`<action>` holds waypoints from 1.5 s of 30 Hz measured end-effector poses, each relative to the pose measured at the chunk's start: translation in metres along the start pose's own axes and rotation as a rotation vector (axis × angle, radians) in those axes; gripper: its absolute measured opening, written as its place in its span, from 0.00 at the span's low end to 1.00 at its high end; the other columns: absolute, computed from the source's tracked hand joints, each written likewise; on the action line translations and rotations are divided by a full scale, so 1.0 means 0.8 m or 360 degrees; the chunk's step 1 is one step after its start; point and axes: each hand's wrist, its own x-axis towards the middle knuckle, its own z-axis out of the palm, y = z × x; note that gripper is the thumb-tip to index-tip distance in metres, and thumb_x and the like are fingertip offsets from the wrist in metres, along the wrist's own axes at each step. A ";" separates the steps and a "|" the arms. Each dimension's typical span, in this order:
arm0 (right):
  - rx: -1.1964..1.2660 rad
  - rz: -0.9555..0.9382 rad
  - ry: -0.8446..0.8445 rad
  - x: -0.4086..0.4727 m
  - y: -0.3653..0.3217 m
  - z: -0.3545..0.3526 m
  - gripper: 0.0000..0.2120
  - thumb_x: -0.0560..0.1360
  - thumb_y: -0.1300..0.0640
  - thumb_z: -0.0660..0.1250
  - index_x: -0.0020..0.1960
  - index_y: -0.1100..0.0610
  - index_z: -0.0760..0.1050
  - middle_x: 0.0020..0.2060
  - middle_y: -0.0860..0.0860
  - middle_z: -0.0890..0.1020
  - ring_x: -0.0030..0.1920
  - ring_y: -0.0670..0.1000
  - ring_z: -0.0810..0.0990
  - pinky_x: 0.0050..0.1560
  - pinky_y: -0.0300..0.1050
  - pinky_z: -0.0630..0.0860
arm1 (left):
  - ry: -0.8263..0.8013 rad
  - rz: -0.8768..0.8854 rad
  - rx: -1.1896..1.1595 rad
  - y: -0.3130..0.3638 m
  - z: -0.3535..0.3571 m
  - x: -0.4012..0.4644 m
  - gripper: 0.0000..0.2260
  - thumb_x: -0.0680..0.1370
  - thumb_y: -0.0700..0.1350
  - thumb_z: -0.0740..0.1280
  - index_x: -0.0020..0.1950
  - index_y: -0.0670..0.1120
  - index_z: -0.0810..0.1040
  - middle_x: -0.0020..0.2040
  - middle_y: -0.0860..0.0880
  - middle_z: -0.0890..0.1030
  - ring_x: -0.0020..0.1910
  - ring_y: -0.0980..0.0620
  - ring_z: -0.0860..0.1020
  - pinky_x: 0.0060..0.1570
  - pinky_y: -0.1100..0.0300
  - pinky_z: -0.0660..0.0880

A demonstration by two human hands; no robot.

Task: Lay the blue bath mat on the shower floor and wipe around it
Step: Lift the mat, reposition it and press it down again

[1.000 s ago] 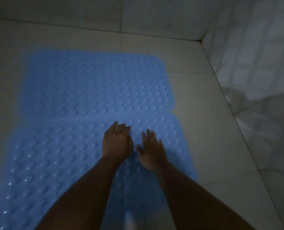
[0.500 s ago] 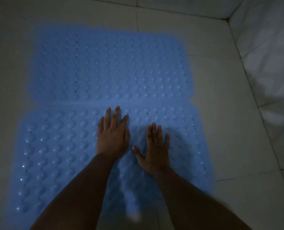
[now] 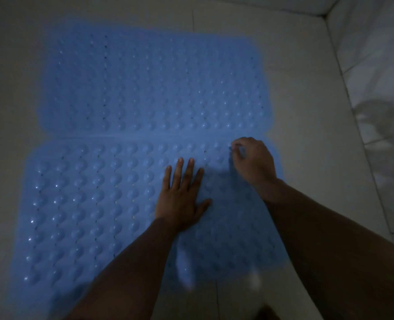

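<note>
The blue bath mat point(image 3: 145, 93) lies spread out on the pale shower floor, covered in rows of round bumps, with a fold line across its middle. My left hand point(image 3: 179, 195) lies flat on the near half, fingers straight and spread, palm pressing down. My right hand point(image 3: 253, 161) is further right, by the fold line near the mat's right edge. Its fingers are curled and its fingertips pinch the mat surface. Both forearms reach in from the bottom of the view. No cloth shows.
Pale floor tiles point(image 3: 306, 112) surround the mat. A tiled wall point(image 3: 380, 65) rises on the right and meets the back wall at the far right corner. The light is dim.
My right hand has moved from flat beside the left hand up and to the right, toward the fold line, and curled its fingers. My left hand stays flat. The view has moved closer.
</note>
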 end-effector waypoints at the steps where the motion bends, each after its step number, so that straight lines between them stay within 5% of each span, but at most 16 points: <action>1: -0.0004 -0.0048 0.0043 -0.003 0.005 0.005 0.14 0.77 0.48 0.60 0.53 0.51 0.81 0.50 0.52 0.83 0.55 0.58 0.79 0.51 0.55 0.79 | 0.0012 0.0000 0.0004 0.001 0.001 0.000 0.38 0.80 0.69 0.51 0.83 0.49 0.53 0.84 0.43 0.45 0.82 0.39 0.41 0.77 0.35 0.48; 11: 0.0091 -0.0097 -0.0046 -0.027 -0.010 0.027 0.12 0.78 0.50 0.63 0.55 0.53 0.81 0.51 0.53 0.83 0.56 0.59 0.78 0.54 0.55 0.78 | -0.0224 -0.0032 -0.0202 0.005 -0.015 0.002 0.46 0.73 0.78 0.46 0.83 0.52 0.47 0.83 0.45 0.41 0.81 0.41 0.35 0.78 0.37 0.41; 13: 0.0135 -0.0083 -0.0051 -0.023 -0.034 0.020 0.14 0.76 0.49 0.62 0.54 0.54 0.81 0.50 0.54 0.83 0.54 0.60 0.79 0.53 0.57 0.79 | -0.0249 -0.0046 -0.0406 -0.007 -0.038 0.010 0.39 0.76 0.72 0.46 0.82 0.54 0.55 0.84 0.46 0.50 0.82 0.43 0.44 0.78 0.40 0.48; 16: 0.0197 -0.0067 -0.0125 -0.030 -0.082 0.019 0.16 0.75 0.47 0.60 0.54 0.53 0.81 0.50 0.54 0.83 0.54 0.60 0.79 0.55 0.57 0.78 | 0.0181 -0.0206 -0.0601 -0.049 -0.072 0.011 0.27 0.77 0.59 0.54 0.72 0.50 0.75 0.70 0.47 0.77 0.73 0.41 0.70 0.65 0.41 0.72; 21: 0.0070 -0.0297 -0.0146 -0.097 -0.156 0.088 0.21 0.76 0.48 0.57 0.61 0.56 0.79 0.59 0.56 0.82 0.62 0.61 0.79 0.57 0.60 0.79 | 0.0442 -0.0392 -0.0310 -0.133 -0.088 -0.032 0.21 0.76 0.52 0.59 0.65 0.48 0.79 0.62 0.46 0.81 0.71 0.39 0.72 0.60 0.43 0.73; 25: -0.0237 -0.0222 -0.0328 -0.147 -0.191 0.154 0.33 0.80 0.39 0.53 0.78 0.57 0.61 0.80 0.55 0.57 0.80 0.58 0.53 0.77 0.67 0.52 | 0.0423 -0.0433 -0.0177 -0.176 -0.091 -0.065 0.22 0.77 0.53 0.57 0.67 0.48 0.78 0.66 0.45 0.79 0.74 0.39 0.69 0.62 0.42 0.71; 30: -0.0386 -0.0238 -0.0208 -0.160 -0.195 0.167 0.41 0.79 0.31 0.48 0.81 0.57 0.50 0.82 0.53 0.46 0.81 0.56 0.44 0.77 0.67 0.45 | 0.0391 -0.0424 -0.0137 -0.202 -0.081 -0.090 0.21 0.78 0.53 0.59 0.69 0.48 0.76 0.70 0.46 0.76 0.77 0.41 0.65 0.66 0.42 0.68; 35: -0.0259 -0.0183 -0.0613 -0.148 -0.197 0.149 0.52 0.69 0.20 0.41 0.81 0.53 0.39 0.80 0.50 0.35 0.80 0.52 0.35 0.77 0.65 0.37 | 0.0286 -0.0460 -0.0108 -0.213 -0.075 -0.107 0.23 0.80 0.55 0.55 0.71 0.47 0.75 0.71 0.45 0.75 0.78 0.40 0.63 0.68 0.42 0.66; 38: -0.0190 -0.0130 -0.0845 -0.113 -0.193 0.118 0.56 0.63 0.17 0.39 0.81 0.50 0.51 0.82 0.49 0.47 0.81 0.50 0.46 0.79 0.61 0.49 | 0.0301 -0.0378 -0.0107 -0.206 -0.084 -0.101 0.24 0.79 0.54 0.56 0.71 0.46 0.76 0.71 0.44 0.76 0.77 0.38 0.65 0.67 0.41 0.68; 41: 0.0073 -0.0031 -0.0817 -0.072 -0.195 0.079 0.38 0.71 0.25 0.57 0.70 0.48 0.72 0.70 0.50 0.76 0.72 0.52 0.72 0.71 0.52 0.70 | 0.0270 -0.0213 -0.0113 -0.186 -0.086 -0.092 0.24 0.79 0.53 0.56 0.70 0.46 0.77 0.72 0.43 0.75 0.77 0.38 0.66 0.68 0.41 0.69; 45: 0.0106 -0.0152 -0.0529 -0.038 -0.187 0.065 0.25 0.75 0.35 0.61 0.64 0.49 0.78 0.60 0.50 0.83 0.62 0.55 0.80 0.63 0.53 0.76 | -0.0081 -0.0063 -0.0083 -0.148 -0.059 -0.077 0.32 0.79 0.60 0.48 0.80 0.48 0.64 0.82 0.45 0.58 0.82 0.38 0.51 0.78 0.38 0.55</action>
